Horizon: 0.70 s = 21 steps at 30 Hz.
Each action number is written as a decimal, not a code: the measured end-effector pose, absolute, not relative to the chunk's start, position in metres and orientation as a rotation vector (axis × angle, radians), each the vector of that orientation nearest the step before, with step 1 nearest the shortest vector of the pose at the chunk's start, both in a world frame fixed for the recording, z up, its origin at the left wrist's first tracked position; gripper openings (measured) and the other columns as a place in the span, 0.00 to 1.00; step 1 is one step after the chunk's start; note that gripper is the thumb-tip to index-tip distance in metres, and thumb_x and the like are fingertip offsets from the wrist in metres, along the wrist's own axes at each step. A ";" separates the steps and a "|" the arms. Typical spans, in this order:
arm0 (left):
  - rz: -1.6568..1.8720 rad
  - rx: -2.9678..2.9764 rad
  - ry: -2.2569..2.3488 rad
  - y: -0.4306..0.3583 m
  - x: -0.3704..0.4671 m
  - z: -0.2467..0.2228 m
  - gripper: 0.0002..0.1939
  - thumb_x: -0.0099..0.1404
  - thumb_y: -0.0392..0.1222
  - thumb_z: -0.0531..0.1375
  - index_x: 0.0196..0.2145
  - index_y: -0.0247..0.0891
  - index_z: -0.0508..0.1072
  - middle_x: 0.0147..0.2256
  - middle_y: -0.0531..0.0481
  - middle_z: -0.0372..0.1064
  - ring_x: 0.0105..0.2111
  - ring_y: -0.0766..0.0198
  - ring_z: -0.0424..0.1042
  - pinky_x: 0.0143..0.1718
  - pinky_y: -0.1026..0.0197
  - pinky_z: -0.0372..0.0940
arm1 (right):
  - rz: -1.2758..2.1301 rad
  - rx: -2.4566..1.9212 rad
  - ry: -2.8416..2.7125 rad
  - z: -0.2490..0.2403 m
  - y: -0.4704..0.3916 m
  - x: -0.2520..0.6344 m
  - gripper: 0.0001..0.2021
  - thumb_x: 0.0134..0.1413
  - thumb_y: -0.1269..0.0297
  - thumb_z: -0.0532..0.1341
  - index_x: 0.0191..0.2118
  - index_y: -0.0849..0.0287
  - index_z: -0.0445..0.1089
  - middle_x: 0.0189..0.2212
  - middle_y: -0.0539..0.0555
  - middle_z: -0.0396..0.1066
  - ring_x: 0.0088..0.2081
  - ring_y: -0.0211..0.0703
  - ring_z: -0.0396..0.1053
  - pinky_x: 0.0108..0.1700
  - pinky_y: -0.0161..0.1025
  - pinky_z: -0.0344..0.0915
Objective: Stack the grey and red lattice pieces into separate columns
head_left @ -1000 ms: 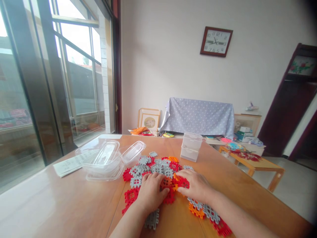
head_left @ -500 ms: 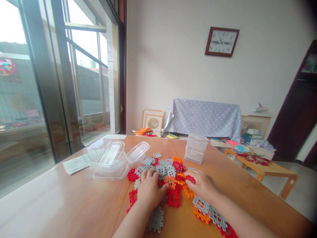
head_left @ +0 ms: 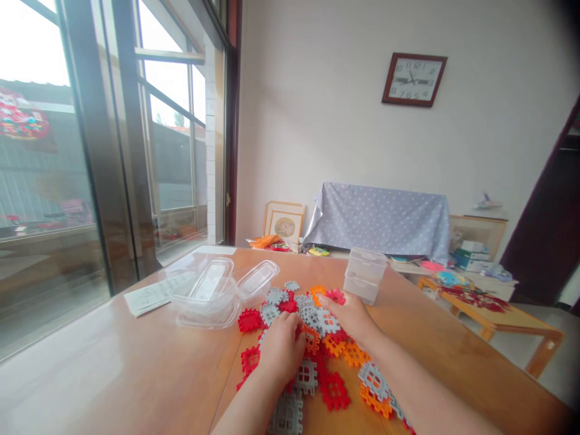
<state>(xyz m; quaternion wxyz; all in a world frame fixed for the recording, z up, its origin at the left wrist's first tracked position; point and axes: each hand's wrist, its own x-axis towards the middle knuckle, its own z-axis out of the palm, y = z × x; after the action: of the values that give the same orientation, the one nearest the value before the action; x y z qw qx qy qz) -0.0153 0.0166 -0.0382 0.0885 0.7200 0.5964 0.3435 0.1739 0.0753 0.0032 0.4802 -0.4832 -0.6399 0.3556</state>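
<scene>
- We find the tiles (head_left: pixel 310 317) heaped centrally on the surface (head_left: pixel 181 374).
- Left hand (head_left: pixel 281 347): fingers curled beside an orange tile (head_left: pixel 311 339); we cannot tell whether they grip.
- Right hand (head_left: pixel 351 314): fingers at the tiles' far right; hold likewise undetermined.
- We judge the tiles light, stiff, slightly slippery; best held by toothed edges.

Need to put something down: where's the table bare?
On the table, left of the pieces, nearer than the tubs, and right, between box, right arm and table edge. Crowded: mid-table, around the left hand and right hand.
</scene>
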 end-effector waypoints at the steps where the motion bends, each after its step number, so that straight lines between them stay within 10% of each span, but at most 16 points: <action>1: 1.070 2.098 1.789 0.017 -0.016 -0.039 0.06 0.62 0.35 0.55 0.37 0.43 0.69 0.40 0.49 0.70 0.41 0.60 0.68 0.41 0.62 0.59 | 0.919 -1.164 -1.546 0.005 0.076 0.165 0.21 0.49 0.44 0.66 0.36 0.60 0.75 0.29 0.53 0.77 0.31 0.46 0.72 0.35 0.40 0.68; 8: 1.325 1.888 1.970 0.017 -0.026 -0.032 0.08 0.64 0.32 0.52 0.39 0.40 0.67 0.41 0.46 0.70 0.43 0.58 0.68 0.44 0.59 0.60 | 1.123 -1.102 -1.399 0.010 0.081 0.142 0.35 0.52 0.44 0.66 0.63 0.51 0.64 0.65 0.59 0.61 0.65 0.51 0.60 0.65 0.47 0.56; 21: 0.994 2.111 1.921 0.014 -0.015 -0.030 0.15 0.71 0.50 0.52 0.48 0.45 0.72 0.49 0.46 0.72 0.48 0.53 0.68 0.47 0.55 0.58 | 0.608 -1.462 -1.740 -0.002 0.017 0.269 0.32 0.56 0.39 0.59 0.61 0.53 0.68 0.61 0.58 0.68 0.63 0.56 0.63 0.64 0.54 0.58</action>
<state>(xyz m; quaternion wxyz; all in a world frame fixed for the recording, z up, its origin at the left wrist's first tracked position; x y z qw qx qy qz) -0.0152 0.0142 -0.0301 0.0596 0.6973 0.6344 0.3284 0.2692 0.0169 -0.0021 0.3844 -0.5738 -0.6826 0.2387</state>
